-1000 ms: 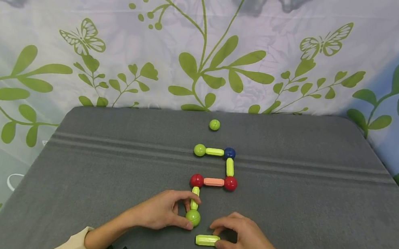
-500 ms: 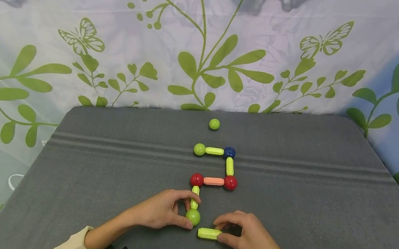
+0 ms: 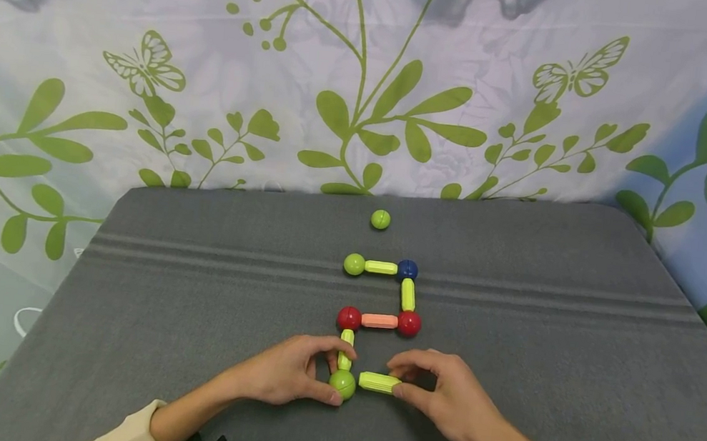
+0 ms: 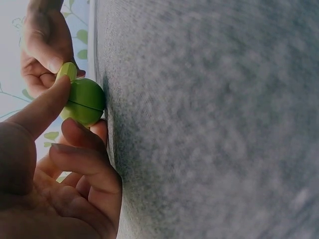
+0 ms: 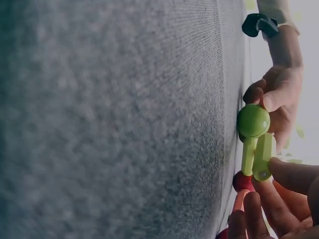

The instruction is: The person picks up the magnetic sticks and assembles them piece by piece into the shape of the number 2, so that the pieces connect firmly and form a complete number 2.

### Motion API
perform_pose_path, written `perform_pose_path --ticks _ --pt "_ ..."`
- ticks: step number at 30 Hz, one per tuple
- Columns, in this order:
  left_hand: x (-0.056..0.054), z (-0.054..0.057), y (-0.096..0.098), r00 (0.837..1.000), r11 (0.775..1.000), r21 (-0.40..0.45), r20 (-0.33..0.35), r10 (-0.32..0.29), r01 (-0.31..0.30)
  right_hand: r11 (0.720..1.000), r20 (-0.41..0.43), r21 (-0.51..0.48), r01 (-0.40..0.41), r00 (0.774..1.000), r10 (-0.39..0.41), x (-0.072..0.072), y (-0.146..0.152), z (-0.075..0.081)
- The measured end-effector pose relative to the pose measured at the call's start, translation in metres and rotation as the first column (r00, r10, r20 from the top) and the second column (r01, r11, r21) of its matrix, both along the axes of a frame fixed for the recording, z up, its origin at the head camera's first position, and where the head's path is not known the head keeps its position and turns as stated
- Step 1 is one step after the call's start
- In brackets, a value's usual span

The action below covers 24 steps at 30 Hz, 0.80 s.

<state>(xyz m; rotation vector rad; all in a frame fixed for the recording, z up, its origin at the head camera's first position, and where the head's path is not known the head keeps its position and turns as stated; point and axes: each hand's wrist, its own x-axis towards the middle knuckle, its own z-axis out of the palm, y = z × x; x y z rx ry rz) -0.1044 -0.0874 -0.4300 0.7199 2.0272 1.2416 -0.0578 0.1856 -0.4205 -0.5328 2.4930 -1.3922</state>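
Observation:
In the head view my left hand (image 3: pixel 285 375) holds the near green ball (image 3: pixel 342 385) between thumb and fingers, its index finger reaching over the upright yellow-green magnetic rod (image 3: pixel 345 352). That rod joins the ball to a red ball (image 3: pixel 349 318). Just right of the green ball, my right hand (image 3: pixel 448 397) pinches the end of a loose yellow-green magnetic rod (image 3: pixel 378 383). A narrow gap shows between this rod's free end and the ball. The right wrist view shows the held rod (image 5: pixel 264 157) tilted, with a small round metal tip at its end.
The chain continues through an orange rod (image 3: pixel 379 321), a second red ball (image 3: pixel 409 324), a yellow-green rod (image 3: pixel 408 295), a blue ball (image 3: pixel 407 270), another rod (image 3: pixel 381 267) and a green ball (image 3: pixel 354 264). A loose green ball (image 3: pixel 381 219) lies near the grey table's (image 3: pixel 229 236) far edge.
My right hand has carried the loose rod away from me, from below the near green ball to level with it. The left hand and the chain have stayed in place.

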Motion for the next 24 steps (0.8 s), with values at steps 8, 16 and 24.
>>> perform_pose_path --ticks 8,16,24 --pt "-0.0003 -0.0011 -0.0002 1.000 1.000 0.005 0.004 0.002 -0.002 0.999 0.003 0.023 -0.041 0.999 0.041 -0.0027 -0.0046 -0.0031" --pt "0.0002 -0.0009 -0.0003 1.000 1.000 0.008 0.005 0.001 -0.001 0.998 0.032 0.028 -0.052 0.998 0.051 -0.0037 -0.0035 -0.0031" --pt "0.0018 -0.0008 0.0002 1.000 1.000 -0.005 -0.020 0.001 -0.001 0.997 0.021 0.039 -0.062 0.998 0.062 -0.0022 -0.0025 -0.0047"
